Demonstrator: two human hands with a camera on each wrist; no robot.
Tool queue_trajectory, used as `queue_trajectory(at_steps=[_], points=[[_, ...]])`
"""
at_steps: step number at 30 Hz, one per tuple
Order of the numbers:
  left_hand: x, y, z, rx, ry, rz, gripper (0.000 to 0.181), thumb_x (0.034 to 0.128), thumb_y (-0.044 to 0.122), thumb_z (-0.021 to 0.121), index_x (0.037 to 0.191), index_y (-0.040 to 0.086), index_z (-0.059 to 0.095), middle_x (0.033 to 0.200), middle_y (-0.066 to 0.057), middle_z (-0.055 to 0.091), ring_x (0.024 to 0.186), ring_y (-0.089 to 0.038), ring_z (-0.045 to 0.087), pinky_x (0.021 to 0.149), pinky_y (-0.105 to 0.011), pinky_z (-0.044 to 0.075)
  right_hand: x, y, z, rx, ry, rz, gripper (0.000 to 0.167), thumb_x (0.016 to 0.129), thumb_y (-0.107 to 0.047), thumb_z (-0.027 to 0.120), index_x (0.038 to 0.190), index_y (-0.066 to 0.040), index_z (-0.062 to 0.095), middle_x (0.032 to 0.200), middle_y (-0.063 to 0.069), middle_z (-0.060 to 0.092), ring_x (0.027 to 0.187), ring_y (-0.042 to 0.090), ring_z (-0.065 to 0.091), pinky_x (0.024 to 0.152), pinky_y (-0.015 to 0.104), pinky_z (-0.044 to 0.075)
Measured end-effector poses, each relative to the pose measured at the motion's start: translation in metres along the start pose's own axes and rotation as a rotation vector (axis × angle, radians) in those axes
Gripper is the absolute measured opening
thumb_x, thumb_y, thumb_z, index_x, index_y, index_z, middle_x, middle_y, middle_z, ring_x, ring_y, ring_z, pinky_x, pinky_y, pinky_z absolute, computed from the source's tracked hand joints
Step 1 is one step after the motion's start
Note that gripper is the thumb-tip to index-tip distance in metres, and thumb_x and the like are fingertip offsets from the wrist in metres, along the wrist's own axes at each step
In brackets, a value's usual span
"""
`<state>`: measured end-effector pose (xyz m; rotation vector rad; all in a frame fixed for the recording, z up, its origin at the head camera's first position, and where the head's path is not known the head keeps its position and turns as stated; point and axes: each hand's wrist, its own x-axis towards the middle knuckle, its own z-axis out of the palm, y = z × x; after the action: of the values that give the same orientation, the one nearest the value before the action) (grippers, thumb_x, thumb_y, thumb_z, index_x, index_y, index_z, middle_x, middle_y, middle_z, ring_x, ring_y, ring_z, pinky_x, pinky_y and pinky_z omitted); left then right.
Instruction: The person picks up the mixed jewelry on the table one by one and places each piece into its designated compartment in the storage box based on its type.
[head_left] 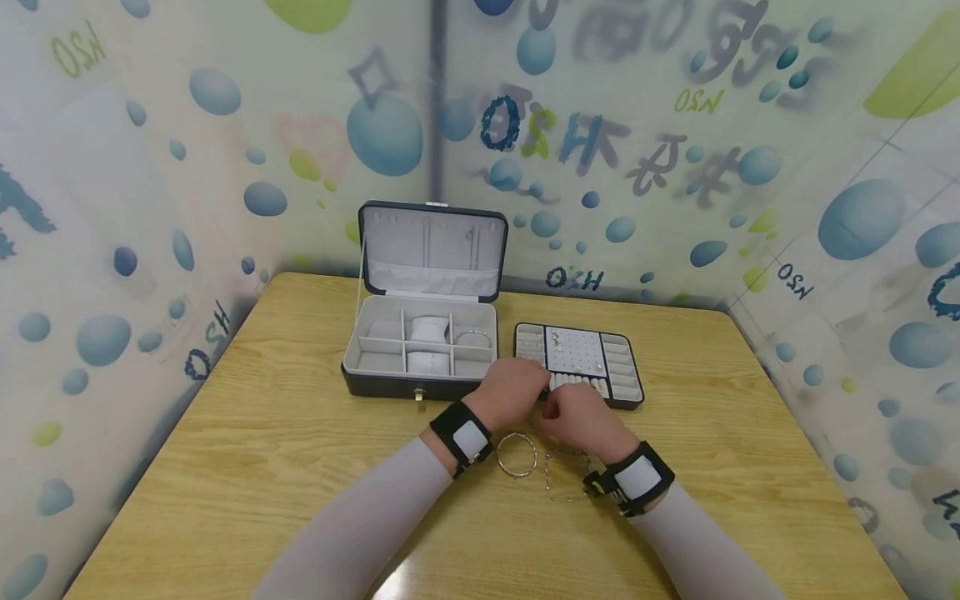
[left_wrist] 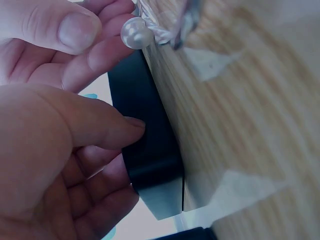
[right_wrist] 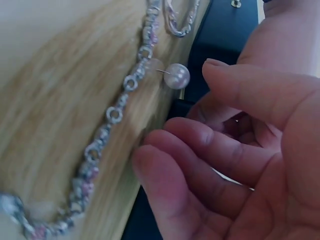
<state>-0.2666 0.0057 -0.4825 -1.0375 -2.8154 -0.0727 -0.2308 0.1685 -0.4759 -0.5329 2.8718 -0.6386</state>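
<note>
My left hand (head_left: 510, 392) grips the near edge of a dark jewelry tray (head_left: 626, 401); in the left wrist view its thumb presses the tray's dark side while the other fingers bend over the edge. My right hand (head_left: 588, 421) is close beside it, fingers loosely curled with nothing seen between them. Near those fingertips lies a pearl stud earring (right_wrist: 176, 76), its pin showing. A silver chain bracelet with pinkish stones (right_wrist: 102, 137) stretches over the wood next to it. To the left, a twisted silver bangle (head_left: 517, 475) rests on the table.
An open dark jewelry box (head_left: 382, 387) stands left of the tray, lid upright, with necklaces hanging inside. White cushions (head_left: 429, 329) and a bangle (head_left: 474, 334) sit in its compartments. Earrings (head_left: 557, 337) are set in the tray's white panel. A patterned wall rises behind the wooden table (head_left: 247, 467).
</note>
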Motion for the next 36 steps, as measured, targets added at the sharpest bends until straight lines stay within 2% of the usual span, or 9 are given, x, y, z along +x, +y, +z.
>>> queue_trajectory(at_steps=[6, 15, 25, 36], points=[[0.001, 0.000, 0.004, 0.019, -0.007, 0.000, 0.010, 0.1020, 0.018, 0.067, 0.099, 0.023, 0.075, 0.096, 0.004, 0.074, 0.084, -0.014, 0.070, 0.067, -0.034, 0.058, 0.000, -0.002, 0.004, -0.017, 0.026, 0.009, 0.029, 0.084, -0.023, 0.082, 0.063, -0.019, 0.062, 0.058, -0.009, 0.055, 0.053, 0.009, 0.049, 0.054, 0.026, 0.039], [0.001, 0.000, 0.003, 0.021, 0.007, 0.008, 0.007, 0.1002, 0.021, 0.070, 0.095, 0.023, 0.074, 0.093, 0.005, 0.073, 0.081, -0.013, 0.069, 0.066, -0.032, 0.057, 0.000, -0.002, 0.011, -0.038, 0.045, 0.001, 0.041, 0.085, -0.026, 0.082, 0.057, -0.021, 0.053, 0.052, -0.012, 0.044, 0.047, 0.007, 0.043, 0.050, 0.025, 0.033], [0.001, 0.000, 0.004, 0.022, 0.010, 0.010, 0.007, 0.1002, 0.022, 0.070, 0.095, 0.023, 0.074, 0.093, 0.005, 0.073, 0.082, -0.013, 0.070, 0.067, -0.033, 0.057, 0.000, -0.002, 0.012, -0.035, 0.055, -0.002, 0.043, 0.083, -0.019, 0.079, 0.055, -0.021, 0.047, 0.049, -0.014, 0.037, 0.046, 0.007, 0.038, 0.049, 0.024, 0.028], [0.000, -0.001, 0.003, 0.029, 0.000, 0.011, 0.008, 0.1015, 0.021, 0.068, 0.096, 0.022, 0.074, 0.093, 0.004, 0.073, 0.081, -0.014, 0.069, 0.066, -0.033, 0.058, 0.002, -0.002, 0.013, -0.048, 0.053, 0.029, 0.033, 0.083, -0.015, 0.078, 0.060, -0.019, 0.054, 0.054, -0.010, 0.046, 0.050, 0.009, 0.047, 0.052, 0.026, 0.036]])
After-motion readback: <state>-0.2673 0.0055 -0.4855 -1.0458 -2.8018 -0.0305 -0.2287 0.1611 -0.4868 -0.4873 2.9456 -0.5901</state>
